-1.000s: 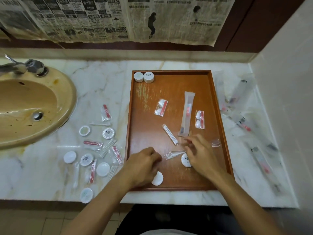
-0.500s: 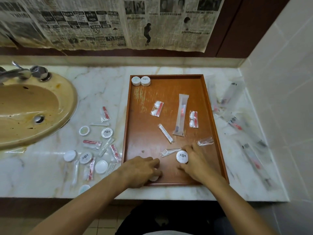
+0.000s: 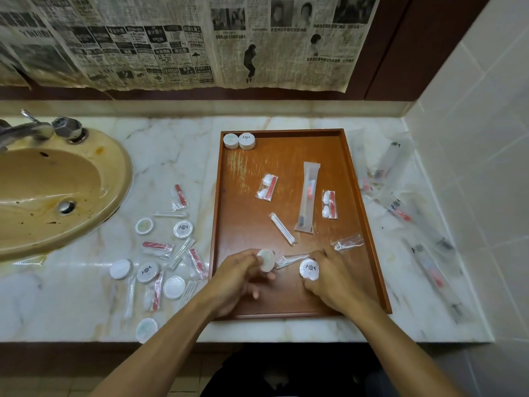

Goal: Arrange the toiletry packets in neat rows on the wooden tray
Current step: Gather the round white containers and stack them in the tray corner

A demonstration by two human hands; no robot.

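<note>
On the wooden tray (image 3: pixel 286 156), at 11 o'clock, only two round packets (image 3: pixel 239 141) sit neatly. Your left hand (image 3: pixel 237 279) pinches a round packet (image 3: pixel 266 260); your right hand (image 3: pixel 333 275) grips another (image 3: pixel 309 269). Many still lie loose at 9 o'clock.

The light is dim and warm, with a yellowish cast over everything. A soft sheen lies across the tabletop (image 3: pixel 171 144) left of the tray (image 3: pixel 286 156), and a faint glare marks the tray's worn patch near its far left corner. Shadows are weak and diffuse; the darkest area is below the tabletop edge. The wide lens bends straight lines: the wall tiles (image 3: pixel 472 138) at right and the newspaper (image 3: pixel 171 44) at top curve outward. The clear packets (image 3: pixel 400 213) at right look smeared and low in contrast. Both hands show slight motion blur. The corners darken.
</note>
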